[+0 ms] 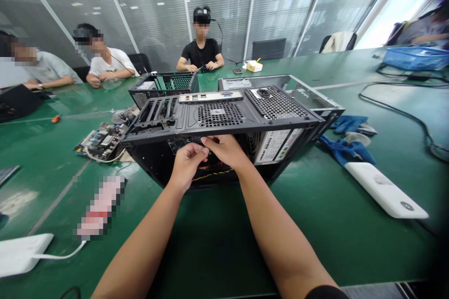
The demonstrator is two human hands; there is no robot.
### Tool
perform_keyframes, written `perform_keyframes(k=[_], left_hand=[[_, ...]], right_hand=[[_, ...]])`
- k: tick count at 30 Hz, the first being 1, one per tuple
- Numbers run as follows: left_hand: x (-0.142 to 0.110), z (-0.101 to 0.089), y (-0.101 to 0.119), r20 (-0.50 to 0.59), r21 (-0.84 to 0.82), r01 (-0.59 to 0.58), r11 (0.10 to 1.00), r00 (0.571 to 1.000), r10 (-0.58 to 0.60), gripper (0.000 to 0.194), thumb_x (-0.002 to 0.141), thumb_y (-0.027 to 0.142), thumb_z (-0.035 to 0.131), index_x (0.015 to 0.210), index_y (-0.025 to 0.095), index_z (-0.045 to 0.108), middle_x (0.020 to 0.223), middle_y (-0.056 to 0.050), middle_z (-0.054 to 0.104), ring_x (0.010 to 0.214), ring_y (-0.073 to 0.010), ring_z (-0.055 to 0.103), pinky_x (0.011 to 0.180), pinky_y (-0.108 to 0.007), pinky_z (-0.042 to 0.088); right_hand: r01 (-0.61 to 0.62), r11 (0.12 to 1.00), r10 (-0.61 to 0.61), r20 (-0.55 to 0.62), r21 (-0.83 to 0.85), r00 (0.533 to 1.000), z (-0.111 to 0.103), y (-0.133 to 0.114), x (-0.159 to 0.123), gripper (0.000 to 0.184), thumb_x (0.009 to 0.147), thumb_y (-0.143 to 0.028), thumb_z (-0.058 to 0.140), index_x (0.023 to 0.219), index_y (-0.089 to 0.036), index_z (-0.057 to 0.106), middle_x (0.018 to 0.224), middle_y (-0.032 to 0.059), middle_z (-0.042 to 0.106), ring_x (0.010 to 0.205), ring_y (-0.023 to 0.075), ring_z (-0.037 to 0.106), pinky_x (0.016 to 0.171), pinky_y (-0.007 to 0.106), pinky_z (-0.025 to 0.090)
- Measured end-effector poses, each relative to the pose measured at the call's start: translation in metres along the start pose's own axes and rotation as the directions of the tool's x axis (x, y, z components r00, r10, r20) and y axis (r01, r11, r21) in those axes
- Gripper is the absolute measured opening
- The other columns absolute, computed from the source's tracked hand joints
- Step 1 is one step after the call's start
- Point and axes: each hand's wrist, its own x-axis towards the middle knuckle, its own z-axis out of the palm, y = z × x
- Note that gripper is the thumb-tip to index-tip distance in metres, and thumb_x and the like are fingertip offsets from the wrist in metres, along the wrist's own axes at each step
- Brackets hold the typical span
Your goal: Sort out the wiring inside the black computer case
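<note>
A black computer case point(185, 117) stands before me with its rear panel facing up and its open side toward me. Both my hands are at that opening, close together. My left hand point(189, 161) is closed in a pinch, thumb against fingers. My right hand point(226, 149) reaches a little further in, thumb toward the left fingertips and fingers bent, partly hidden. Whatever they pinch is too small or too covered to make out. A power supply point(277, 147) with a white label sits inside at the right. Part of a circuit board and some coloured wires show behind my hands.
Two more open cases point(315, 98) stand behind mine. A motherboard point(101, 142) lies left, near a cabled phone point(101, 205) and white power bank point(24, 252). Right are blue gloves point(347, 149), a white device point(386, 189) and a black cable point(400, 107). People sit across the table.
</note>
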Motion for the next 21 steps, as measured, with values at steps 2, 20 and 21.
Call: perform_keyframes(k=[2,20,21], left_hand=[[-0.0008,-0.0004,-0.0011,-0.033,0.128,-0.083,0.988,0.996,0.088,0.021,0.075,0.033,0.076,0.072,0.015,0.065,0.061,0.001,0.062,0.055,-0.0096,0.053,0.055,-0.021,0.042],[-0.0004,0.0018,-0.0009,0.162,-0.373,0.221,0.901,0.972,-0.171,0.024,0.068,0.030,0.083,0.074,0.015,0.066,0.066,0.000,0.064,0.064,-0.0096,0.059,0.067,-0.023,0.047],[-0.0004,0.0019,-0.0010,0.181,-0.391,0.243,0.888,0.966,-0.185,0.024,0.068,0.031,0.083,0.073,0.015,0.066,0.066,0.000,0.064,0.063,-0.0093,0.058,0.066,-0.022,0.047]], right_hand=[[0.018,1.000,-0.018,-0.005,-0.025,1.000,0.0012,-0.0004,0.0001,0.021,0.081,-0.032,0.055,0.064,-0.021,0.049,0.062,-0.0023,0.051,0.064,0.0145,0.048,0.062,0.029,0.035],[-0.056,0.991,0.051,0.045,0.119,0.998,0.0006,-0.0024,-0.0017,0.027,0.082,-0.037,0.055,0.062,-0.020,0.048,0.060,-0.0034,0.045,0.062,0.0132,0.044,0.061,0.028,0.034],[-0.066,0.988,0.059,0.048,0.142,0.997,0.0009,-0.0021,-0.0016,0.027,0.081,-0.039,0.056,0.063,-0.020,0.048,0.060,-0.0032,0.046,0.062,0.0134,0.044,0.061,0.028,0.035]])
